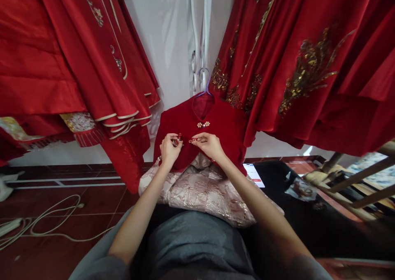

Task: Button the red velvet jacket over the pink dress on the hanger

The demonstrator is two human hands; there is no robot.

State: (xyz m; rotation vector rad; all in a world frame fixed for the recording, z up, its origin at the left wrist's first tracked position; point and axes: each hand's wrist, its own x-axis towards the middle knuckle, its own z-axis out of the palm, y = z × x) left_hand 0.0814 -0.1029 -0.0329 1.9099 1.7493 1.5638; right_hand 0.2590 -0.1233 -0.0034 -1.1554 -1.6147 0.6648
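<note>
A dark red jacket (228,128) hangs in front of me from a purple hanger (206,82). A beaded clasp (203,125) fastens it below the neckline. Lower on its front, my left hand (170,151) is closed, with its fingertips around a small beaded clasp half (177,141). Facing it, my right hand (210,146) pinches another small clasp piece (191,140). A gap separates the two pieces. Pink and gold brocade fabric (203,189) lies beneath the jacket, across my lap.
Red garments with gold trim (101,58) hang at the left, and red ones with gold sequins (308,74) at the right. A phone (254,175) and a clear plastic bag (301,189) lie on a black surface (277,214). A white cable (58,234) coils over the floor.
</note>
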